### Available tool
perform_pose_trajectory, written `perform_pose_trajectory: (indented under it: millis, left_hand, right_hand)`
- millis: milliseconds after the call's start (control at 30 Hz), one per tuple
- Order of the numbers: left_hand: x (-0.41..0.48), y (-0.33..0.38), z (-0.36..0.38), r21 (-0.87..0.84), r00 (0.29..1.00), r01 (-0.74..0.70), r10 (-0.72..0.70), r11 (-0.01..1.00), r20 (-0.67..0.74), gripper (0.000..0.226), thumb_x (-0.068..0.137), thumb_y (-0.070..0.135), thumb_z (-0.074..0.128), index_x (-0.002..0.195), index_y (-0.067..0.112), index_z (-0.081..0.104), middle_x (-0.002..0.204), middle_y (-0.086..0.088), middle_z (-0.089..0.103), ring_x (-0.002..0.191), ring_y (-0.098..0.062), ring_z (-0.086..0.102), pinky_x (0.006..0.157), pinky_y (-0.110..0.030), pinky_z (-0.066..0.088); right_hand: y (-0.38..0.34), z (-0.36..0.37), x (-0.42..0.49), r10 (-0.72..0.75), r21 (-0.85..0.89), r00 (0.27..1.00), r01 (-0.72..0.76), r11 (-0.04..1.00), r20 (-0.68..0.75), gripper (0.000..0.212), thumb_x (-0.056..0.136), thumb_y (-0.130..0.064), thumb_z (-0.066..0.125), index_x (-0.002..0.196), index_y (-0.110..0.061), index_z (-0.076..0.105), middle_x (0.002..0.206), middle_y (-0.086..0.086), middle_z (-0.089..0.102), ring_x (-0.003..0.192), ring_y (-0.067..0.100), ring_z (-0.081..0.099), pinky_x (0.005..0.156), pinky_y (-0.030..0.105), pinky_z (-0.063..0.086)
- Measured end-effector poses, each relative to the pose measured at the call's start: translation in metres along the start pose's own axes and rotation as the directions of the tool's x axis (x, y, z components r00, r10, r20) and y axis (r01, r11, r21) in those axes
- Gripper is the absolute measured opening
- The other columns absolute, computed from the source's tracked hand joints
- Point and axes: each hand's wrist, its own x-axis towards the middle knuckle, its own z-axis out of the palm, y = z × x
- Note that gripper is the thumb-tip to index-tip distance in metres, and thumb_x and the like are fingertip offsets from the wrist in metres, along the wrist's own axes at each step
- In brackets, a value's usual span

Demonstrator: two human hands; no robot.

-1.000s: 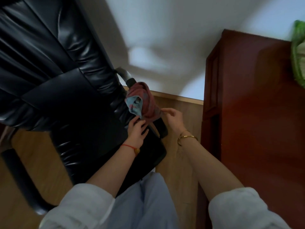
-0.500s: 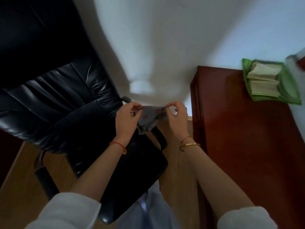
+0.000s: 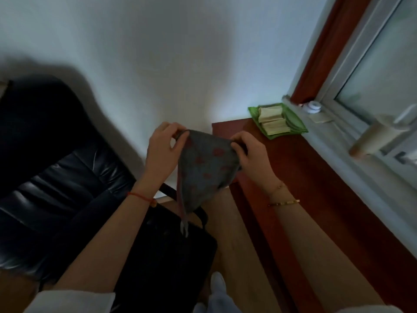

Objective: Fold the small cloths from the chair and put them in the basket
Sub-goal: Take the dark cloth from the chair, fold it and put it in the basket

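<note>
A small grey cloth with red spots [image 3: 206, 170] hangs spread out in the air between my two hands. My left hand [image 3: 161, 152] pinches its top left corner and my right hand [image 3: 249, 152] pinches its top right corner. A thin strip dangles from the cloth's lower left edge, over the black chair [image 3: 67, 188], which fills the lower left. A green basket [image 3: 278, 120] with pale folded cloths stacked inside sits on the far end of the red-brown cabinet, to the right of my hands.
The red-brown cabinet [image 3: 316, 199] runs along the right under a window sill [image 3: 352, 141] holding a small white jar and a paper roll. A white wall stands ahead. Wooden floor shows between chair and cabinet.
The cloth was lifted off the chair's armrest, raised and stretched open between both hands. My view tipped upward and right, bringing the basket and window into sight.
</note>
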Motion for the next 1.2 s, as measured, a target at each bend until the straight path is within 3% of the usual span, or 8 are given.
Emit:
perform_pose_trajectory:
  millis: [133,267,367,533,633,967,1133,1200]
  left_hand:
    - [0.017,0.051,0.004,-0.101,0.996,-0.093,0.094,0.991,0.009,0.016,0.097,0.020,0.056,0.096,0.007,0.066,0.091,-0.004,0.063,0.084,-0.014,0.060,0.072,-0.017,0.048]
    - [0.029,0.090,0.014,-0.203,0.993,-0.113,0.115,0.973,-0.003,0.017,0.099,0.022,0.052,0.096,0.010,0.064,0.090,0.002,0.063,0.084,-0.011,0.057,0.070,-0.004,0.040]
    - [0.039,0.116,0.021,-0.236,0.985,-0.153,0.166,0.960,0.038,0.018,0.099,0.023,0.052,0.097,0.012,0.065,0.092,0.003,0.064,0.086,-0.012,0.059,0.070,-0.004,0.039]
    - [0.049,0.168,0.019,-0.324,0.949,-0.259,0.301,0.910,0.087,0.017,0.095,0.026,0.059,0.096,0.015,0.072,0.083,0.006,0.067,0.082,-0.015,0.066,0.077,-0.027,0.054]
    - [0.047,0.197,0.011,-0.431,0.913,-0.296,0.386,0.852,0.136,0.012,0.091,0.024,0.066,0.097,0.018,0.074,0.084,0.012,0.071,0.083,-0.019,0.069,0.075,-0.033,0.059]
    - [0.027,0.279,0.028,-0.694,0.827,-0.173,0.486,0.699,0.284,0.011,0.088,0.008,0.066,0.098,0.012,0.072,0.081,0.011,0.076,0.079,-0.010,0.073,0.062,-0.023,0.060]
    - [0.022,0.302,0.050,-0.723,0.800,-0.106,0.491,0.683,0.347,0.018,0.080,0.022,0.068,0.095,0.012,0.072,0.082,0.007,0.076,0.079,-0.013,0.074,0.059,-0.023,0.060]
    - [0.024,0.306,0.067,-0.717,0.796,-0.063,0.469,0.694,0.384,0.019,0.078,0.023,0.069,0.094,0.014,0.073,0.081,0.006,0.076,0.077,-0.013,0.074,0.058,-0.023,0.060]
  right_hand:
    - [-0.004,-0.055,-0.015,-0.014,-0.103,1.000,0.012,0.995,-0.012,0.006,0.091,-0.010,0.058,0.090,-0.005,0.061,0.087,0.003,0.061,0.081,0.010,0.056,0.076,0.009,0.038]
    - [-0.002,-0.107,-0.036,0.062,-0.147,0.998,-0.065,0.987,-0.028,0.009,0.091,-0.014,0.059,0.086,-0.017,0.053,0.080,-0.009,0.055,0.074,0.001,0.050,0.070,0.007,0.036]
    - [-0.002,-0.147,-0.054,0.086,-0.200,0.992,-0.104,0.974,-0.097,0.015,0.091,-0.018,0.057,0.091,-0.004,0.057,0.084,0.002,0.058,0.077,0.009,0.052,0.069,0.011,0.036]
    - [-0.026,-0.221,-0.079,0.079,-0.147,0.966,-0.118,0.982,-0.247,0.006,0.090,-0.012,0.062,0.092,-0.015,0.056,0.087,-0.005,0.059,0.075,0.003,0.052,0.072,0.015,0.042]
    - [-0.041,-0.263,-0.097,0.077,-0.129,0.962,-0.114,0.985,-0.263,0.011,0.089,-0.013,0.062,0.089,-0.022,0.056,0.089,-0.008,0.061,0.082,0.018,0.059,0.076,0.028,0.046]
    - [-0.077,-0.374,-0.152,0.015,-0.118,0.970,-0.045,0.992,-0.244,0.009,0.089,-0.007,0.065,0.094,0.000,0.064,0.093,0.015,0.062,0.088,0.028,0.063,0.080,0.038,0.053]
    - [-0.076,-0.410,-0.175,0.042,-0.099,0.981,-0.061,0.993,-0.187,0.009,0.087,0.000,0.063,0.095,0.003,0.064,0.092,0.011,0.061,0.089,0.017,0.064,0.080,0.022,0.052]
    - [-0.066,-0.419,-0.179,0.069,-0.101,0.984,-0.087,0.991,-0.164,0.009,0.087,0.000,0.063,0.095,0.004,0.064,0.094,0.014,0.062,0.091,0.022,0.065,0.082,0.024,0.054]
